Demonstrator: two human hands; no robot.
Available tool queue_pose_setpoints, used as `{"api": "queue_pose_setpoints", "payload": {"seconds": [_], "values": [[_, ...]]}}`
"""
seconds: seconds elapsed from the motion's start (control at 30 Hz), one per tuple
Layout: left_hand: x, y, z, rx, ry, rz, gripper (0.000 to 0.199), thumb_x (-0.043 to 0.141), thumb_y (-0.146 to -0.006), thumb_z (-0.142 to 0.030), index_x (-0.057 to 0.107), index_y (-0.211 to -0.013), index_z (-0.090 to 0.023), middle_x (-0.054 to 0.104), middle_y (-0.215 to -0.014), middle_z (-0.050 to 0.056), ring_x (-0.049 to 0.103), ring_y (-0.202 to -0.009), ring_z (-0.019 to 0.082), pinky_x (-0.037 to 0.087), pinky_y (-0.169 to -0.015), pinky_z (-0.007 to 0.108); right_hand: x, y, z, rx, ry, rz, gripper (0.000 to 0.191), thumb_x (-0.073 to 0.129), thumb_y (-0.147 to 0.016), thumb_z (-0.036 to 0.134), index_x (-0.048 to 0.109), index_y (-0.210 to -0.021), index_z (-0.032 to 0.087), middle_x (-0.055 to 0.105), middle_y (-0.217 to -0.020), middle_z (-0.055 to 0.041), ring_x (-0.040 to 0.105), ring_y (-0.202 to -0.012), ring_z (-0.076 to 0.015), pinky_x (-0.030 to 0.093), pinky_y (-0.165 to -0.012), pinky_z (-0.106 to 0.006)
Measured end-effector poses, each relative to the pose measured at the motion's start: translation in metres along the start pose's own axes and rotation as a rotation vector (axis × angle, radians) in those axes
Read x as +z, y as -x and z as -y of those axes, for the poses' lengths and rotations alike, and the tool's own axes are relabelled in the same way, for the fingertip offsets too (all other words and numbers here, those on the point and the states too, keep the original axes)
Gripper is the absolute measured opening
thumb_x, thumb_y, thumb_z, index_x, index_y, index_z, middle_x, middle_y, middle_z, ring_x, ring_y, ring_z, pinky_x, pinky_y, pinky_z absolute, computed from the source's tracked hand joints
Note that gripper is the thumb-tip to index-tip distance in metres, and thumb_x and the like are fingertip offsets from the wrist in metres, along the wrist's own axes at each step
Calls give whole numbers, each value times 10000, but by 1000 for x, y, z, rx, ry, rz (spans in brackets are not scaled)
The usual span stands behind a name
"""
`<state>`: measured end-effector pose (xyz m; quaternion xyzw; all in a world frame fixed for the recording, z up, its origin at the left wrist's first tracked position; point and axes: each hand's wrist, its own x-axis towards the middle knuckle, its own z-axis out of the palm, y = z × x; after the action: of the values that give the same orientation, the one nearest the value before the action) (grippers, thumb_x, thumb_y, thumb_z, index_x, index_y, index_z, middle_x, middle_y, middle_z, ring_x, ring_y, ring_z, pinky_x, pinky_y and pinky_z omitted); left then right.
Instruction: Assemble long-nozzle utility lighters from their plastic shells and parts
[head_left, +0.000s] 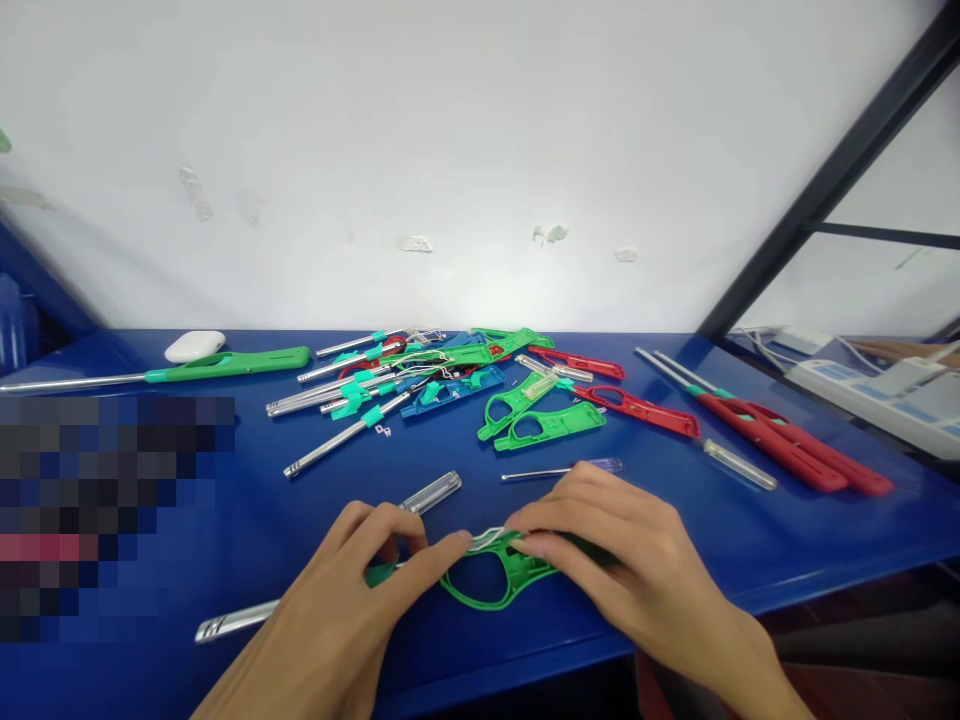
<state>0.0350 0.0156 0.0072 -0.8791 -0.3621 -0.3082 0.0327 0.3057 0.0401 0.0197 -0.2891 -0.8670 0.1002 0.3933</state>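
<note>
A green half shell of a long-reach lighter handle [480, 603] lies low over the table's near side, its finger ring facing left. White wires [487, 539] run along the shell's upper edge. My left hand [337, 590] pinches the shell's left end, thumb by the wires. Past it to the left sticks out a metal lighter tube [236, 622]. My right hand [637, 560] is closed with thumb and fingertips at the shell's middle, covering its right part; any small part beneath is hidden. Just beyond my left fingers is a clear fuel tank [435, 493].
Behind lies a screwdriver [536, 473], then green half shells [555, 425], red shells [645, 411] and a pile of metal tubes [345, 433]. Whole red lighters [787, 440] lie right, a green lighter [240, 365] and white case [195, 346] left. A power strip [870, 400] stands far right.
</note>
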Motion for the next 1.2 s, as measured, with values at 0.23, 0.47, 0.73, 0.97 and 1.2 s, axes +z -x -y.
{"api": "queue_pose_setpoints", "payload": {"seconds": [0.23,0.47,0.73,0.97,1.2], "values": [[1,4,3,9,-44,-35,601,439,-914,15,667,-1363,-312,709,-1033,-13,653,-848,94,577,-826,139,-1,0,-1,-51,17,-33,92,708,-1059,177,776,-1112,144,839,-989,-9,734,-815,-133,523,-860,-301],[3,6,4,-23,5,-40,581,445,-924,2,677,-1338,-331,698,-1033,-16,647,-857,104,583,-823,147,0,1,-1,-64,-32,4,80,691,-1064,161,769,-1082,163,841,-1016,-1,729,-847,-127,520,-828,-288],[2,11,5,-72,36,59,601,464,-946,1,629,-1418,-333,714,-1133,3,676,-946,128,604,-849,185,0,0,-2,-28,-12,42,119,655,-1087,214,769,-1119,195,845,-1017,4,741,-851,-151,533,-842,-305],[2,3,5,-20,38,20,681,403,-866,64,691,-1327,-346,707,-1028,-9,667,-840,98,578,-773,169,0,2,-2,-29,1,43,115,659,-1083,201,768,-1112,180,845,-1030,-2,742,-860,-150,523,-839,-299],[0,11,9,-29,53,123,695,445,-934,21,633,-1447,-407,753,-1175,-10,672,-922,126,603,-843,201,1,0,-2,-38,0,28,100,666,-1079,191,763,-1100,181,842,-1027,0,737,-868,-143,524,-850,-288]]}}
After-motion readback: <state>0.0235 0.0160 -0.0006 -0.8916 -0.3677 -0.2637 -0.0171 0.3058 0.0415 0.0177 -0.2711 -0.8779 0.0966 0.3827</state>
